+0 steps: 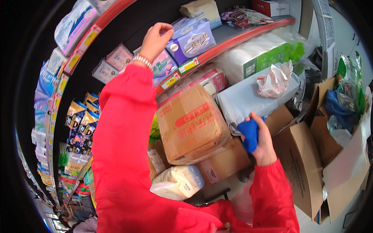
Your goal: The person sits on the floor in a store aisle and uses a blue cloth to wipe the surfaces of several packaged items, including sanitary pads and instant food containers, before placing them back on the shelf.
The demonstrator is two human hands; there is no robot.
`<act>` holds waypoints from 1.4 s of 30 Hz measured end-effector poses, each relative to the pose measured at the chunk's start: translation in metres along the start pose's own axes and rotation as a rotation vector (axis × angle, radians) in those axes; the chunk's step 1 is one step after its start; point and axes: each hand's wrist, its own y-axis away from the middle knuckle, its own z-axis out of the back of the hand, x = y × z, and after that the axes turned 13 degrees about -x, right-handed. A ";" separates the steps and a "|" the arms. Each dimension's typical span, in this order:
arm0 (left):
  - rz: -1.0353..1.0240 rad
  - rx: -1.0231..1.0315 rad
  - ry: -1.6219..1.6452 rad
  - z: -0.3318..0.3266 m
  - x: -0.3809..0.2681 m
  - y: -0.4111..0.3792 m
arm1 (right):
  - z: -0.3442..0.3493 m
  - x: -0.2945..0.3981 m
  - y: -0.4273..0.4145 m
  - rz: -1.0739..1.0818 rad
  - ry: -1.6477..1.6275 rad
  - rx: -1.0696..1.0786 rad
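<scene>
My left hand [157, 39], with a beaded bracelet at the wrist, is raised over the shelf beside purple packs [191, 40] of what look like sanitary pads. Its fingers are curled; whether they pinch anything small is unclear. In my right hand [262, 142] is a bunched blue cloth [249, 135], held over the near edge of a long pack in pale plastic [250, 93]. A taped cardboard carton [192, 125] with red print lies between my arms. Close to my body a cream-coloured soft pack [179, 182] rests against other cartons. Crumpled printed paper [275, 81] lies on the long pale pack.
Red-edged shelving [233, 43] with price tags runs across the top and curves down the left. Plastic-wrapped paper rolls [250, 58] sit below it. At the right, an open cardboard box [303, 166] stands near another holding plastic bags and wrapping. Part of a person shows at bottom left.
</scene>
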 end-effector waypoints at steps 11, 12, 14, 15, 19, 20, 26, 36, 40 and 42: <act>0.397 0.266 -0.179 -0.147 0.063 -0.145 | -0.008 0.010 -0.008 -0.093 -0.124 -0.167; 0.469 0.198 -0.092 -0.154 0.067 -0.150 | -0.007 0.012 -0.009 -0.068 -0.128 -0.199; 0.616 0.097 0.098 -0.160 0.075 -0.160 | -0.007 0.013 -0.011 -0.008 -0.142 -0.225; 0.691 0.062 0.196 -0.161 0.082 -0.167 | -0.008 0.013 -0.011 -0.015 -0.148 -0.219; 0.949 -0.035 0.770 -0.179 0.076 -0.175 | -0.007 0.016 -0.012 -0.021 -0.183 -0.203; 0.946 -0.065 0.800 -0.191 0.072 -0.176 | -0.005 0.017 -0.013 -0.012 -0.194 -0.203; 1.040 -0.165 0.839 -0.190 0.098 -0.185 | -0.005 0.014 -0.002 0.003 -0.161 -0.213; 0.986 -0.158 0.582 -0.212 0.070 -0.168 | -0.009 0.016 0.001 -0.008 -0.202 -0.165; 1.000 -0.303 0.667 -0.225 0.050 -0.167 | -0.010 0.018 0.003 -0.007 -0.225 -0.155; 0.964 -0.341 0.748 -0.229 0.045 -0.165 | -0.010 0.020 0.004 -0.006 -0.232 -0.148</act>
